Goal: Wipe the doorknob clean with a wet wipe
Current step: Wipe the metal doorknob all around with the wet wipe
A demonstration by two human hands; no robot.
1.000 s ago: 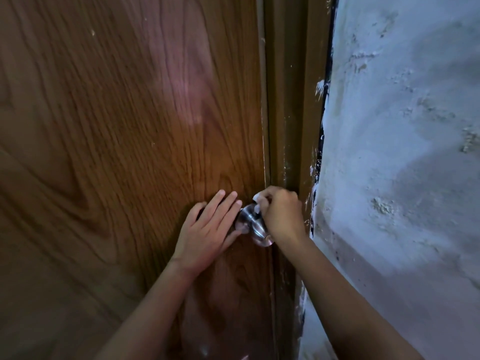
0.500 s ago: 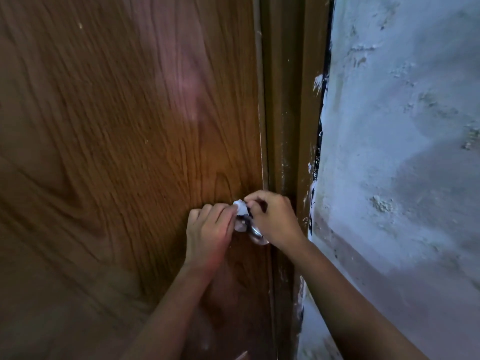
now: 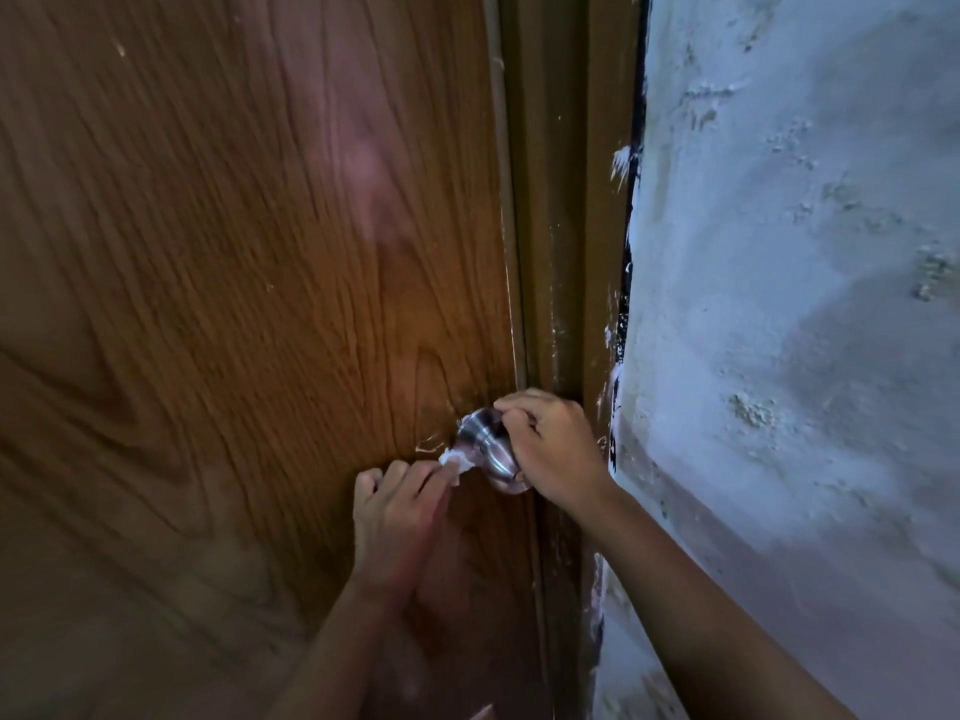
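A round silver doorknob (image 3: 485,443) sticks out of the brown wooden door (image 3: 249,304) near its right edge. My right hand (image 3: 556,449) wraps around the knob's right side and holds it. Just below and left of the knob, my left hand (image 3: 402,504) pinches a small crumpled white wet wipe (image 3: 457,459) in its fingertips. The wipe presses against the knob's lower left side, close to the door. Part of the knob's front is hidden behind my right fingers.
A dark brown door frame (image 3: 566,252) runs vertically right of the door. Beyond it stands a rough whitewashed wall (image 3: 805,304) with paint smears along the frame's edge. A faint wet streak shows on the door left of the knob.
The wipe has passed from my right hand to my left. My left hand, flat on the door before, closed on the wipe and dropped below the knob. My right hand now grips the knob.
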